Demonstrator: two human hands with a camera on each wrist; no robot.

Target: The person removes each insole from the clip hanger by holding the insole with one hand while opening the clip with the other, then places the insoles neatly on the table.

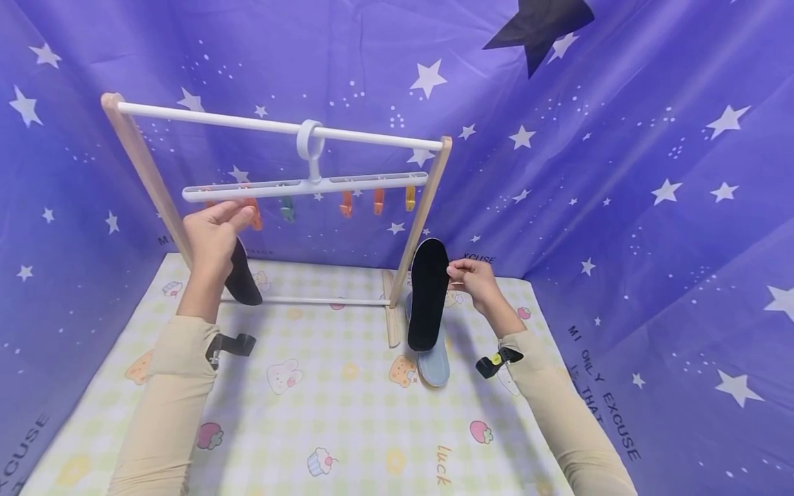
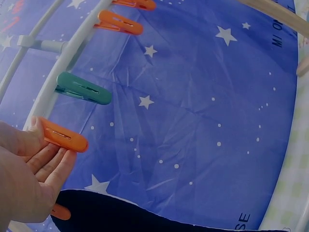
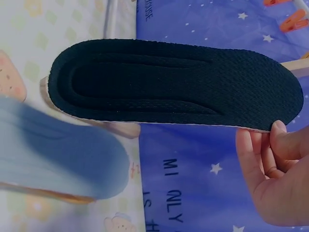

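Note:
My left hand [image 1: 214,234] is raised to the white hanger [image 1: 260,188] and pinches an orange clothespin [image 2: 65,135] between thumb and fingers. Just left of it a black insole [image 1: 243,279] hangs, partly hidden behind that hand, with the tip of another orange clothespin [image 2: 61,211] against it. Off to the right, my right hand [image 1: 477,282] pinches the edge of a second black insole [image 3: 159,87] near its wider end, holding it upright above the table. Under that insole lies a light blue insole [image 1: 434,365].
The hanger hooks onto a white rod [image 1: 248,122] of a wooden-sided rack [image 1: 428,213]. More clothespins hang along it, including a green clothespin [image 1: 287,209] and a yellow clothespin [image 1: 410,198]. A checked cloth [image 1: 273,427] covers the table; purple star curtains [image 1: 620,227] surround it.

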